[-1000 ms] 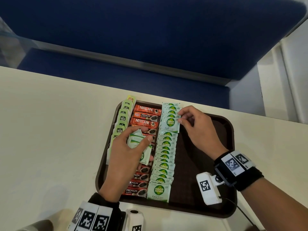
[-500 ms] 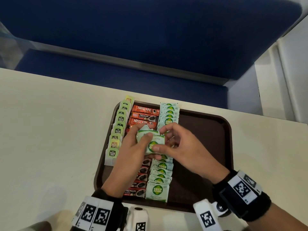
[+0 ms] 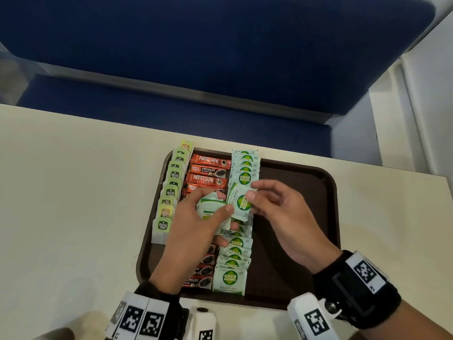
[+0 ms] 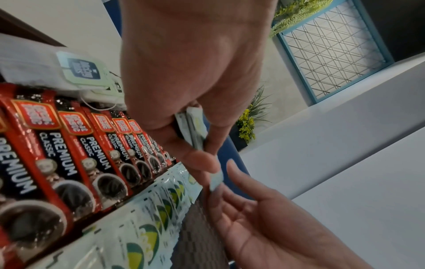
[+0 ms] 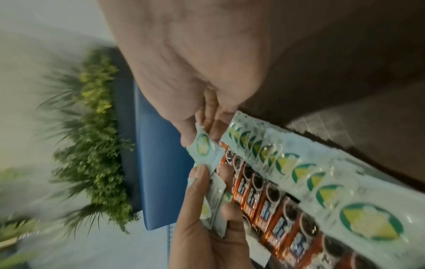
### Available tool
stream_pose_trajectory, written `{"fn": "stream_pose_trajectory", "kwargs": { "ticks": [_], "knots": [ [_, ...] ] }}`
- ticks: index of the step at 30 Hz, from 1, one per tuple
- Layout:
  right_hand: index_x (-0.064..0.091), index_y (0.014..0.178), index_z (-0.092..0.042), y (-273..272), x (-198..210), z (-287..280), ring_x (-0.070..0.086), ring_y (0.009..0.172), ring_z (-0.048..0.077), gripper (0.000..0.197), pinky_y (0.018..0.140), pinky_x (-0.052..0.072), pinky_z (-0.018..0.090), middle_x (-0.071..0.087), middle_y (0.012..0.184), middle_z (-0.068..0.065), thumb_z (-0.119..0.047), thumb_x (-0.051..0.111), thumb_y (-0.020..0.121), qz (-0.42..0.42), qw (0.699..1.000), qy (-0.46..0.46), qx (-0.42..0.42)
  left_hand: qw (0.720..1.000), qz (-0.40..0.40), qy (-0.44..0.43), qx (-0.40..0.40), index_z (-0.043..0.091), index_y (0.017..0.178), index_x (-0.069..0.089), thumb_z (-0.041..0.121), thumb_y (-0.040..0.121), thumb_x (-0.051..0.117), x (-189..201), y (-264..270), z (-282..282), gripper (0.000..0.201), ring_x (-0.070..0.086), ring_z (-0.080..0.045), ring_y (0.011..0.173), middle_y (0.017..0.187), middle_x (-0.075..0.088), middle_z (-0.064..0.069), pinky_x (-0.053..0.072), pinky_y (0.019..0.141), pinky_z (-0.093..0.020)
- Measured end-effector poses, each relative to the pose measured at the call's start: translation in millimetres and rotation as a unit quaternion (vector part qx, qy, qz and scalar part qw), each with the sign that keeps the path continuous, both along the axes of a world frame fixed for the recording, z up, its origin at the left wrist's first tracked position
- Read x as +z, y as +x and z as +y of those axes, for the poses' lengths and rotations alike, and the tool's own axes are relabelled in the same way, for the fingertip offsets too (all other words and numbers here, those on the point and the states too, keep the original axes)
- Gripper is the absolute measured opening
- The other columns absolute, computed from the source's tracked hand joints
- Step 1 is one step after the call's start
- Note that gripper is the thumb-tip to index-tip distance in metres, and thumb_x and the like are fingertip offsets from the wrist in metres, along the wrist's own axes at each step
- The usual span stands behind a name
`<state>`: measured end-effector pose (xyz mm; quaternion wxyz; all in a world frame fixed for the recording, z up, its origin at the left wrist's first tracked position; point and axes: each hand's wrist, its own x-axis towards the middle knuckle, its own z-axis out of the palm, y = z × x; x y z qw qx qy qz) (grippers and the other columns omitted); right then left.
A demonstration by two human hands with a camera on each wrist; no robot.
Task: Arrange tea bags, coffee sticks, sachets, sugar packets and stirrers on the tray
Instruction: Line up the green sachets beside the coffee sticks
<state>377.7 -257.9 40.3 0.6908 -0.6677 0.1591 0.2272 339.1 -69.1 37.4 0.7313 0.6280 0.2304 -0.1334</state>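
Green-white sugar packet (image 3: 241,201) being pinched by right hand (image 3: 282,217), left hand (image 3: 196,231) gripping spare stack (image 3: 212,209) above brown tray (image 3: 306,229); peeling slowly avoids doubles.

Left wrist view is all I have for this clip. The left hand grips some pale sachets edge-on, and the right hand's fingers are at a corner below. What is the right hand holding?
Observer: In the head view the right hand pinches one Coco Natura sachet, logo up, beside the small stack that the left hand grips.
Operator: Is the tray full?
Observer: No. The tray is bare in its right half, and three rows fill the left half.
Operator: Which rows?
Observer: Tea bags along the left rim, coffee sticks in the middle, sugar sachets to their right.
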Motion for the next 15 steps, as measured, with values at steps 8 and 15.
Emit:
{"fn": "stream_pose_trajectory", "kwargs": {
  "ticks": [8,15],
  "knots": [
    [0.074,0.116,-0.012,13.8,4.1,-12.4,0.076,0.097,0.017,0.016,0.077,0.062,0.026,0.080,0.111,0.004,-0.007,0.067,0.103,-0.039,0.997,-0.061,0.028,0.999,0.001,0.012,0.043,0.015,0.118,0.067,0.012,0.094,0.081,-0.7,-9.7,8.4,0.028,0.082,-0.030,0.077,0.102,0.083,-0.003,0.066,0.052,-0.038],
    [0.072,0.106,-0.029,49.9,-12.3,-24.2,0.068,0.095,0.004,0.016,0.087,0.060,0.030,0.073,0.098,-0.016,-0.015,0.075,0.099,-0.221,0.910,-0.313,0.158,0.998,-0.005,0.025,0.063,0.015,0.119,0.069,0.009,0.095,0.080,-2.8,-12.0,19.6,0.027,0.082,-0.027,0.077,0.097,0.082,-0.002,0.066,0.051,-0.037]
  ]
}}
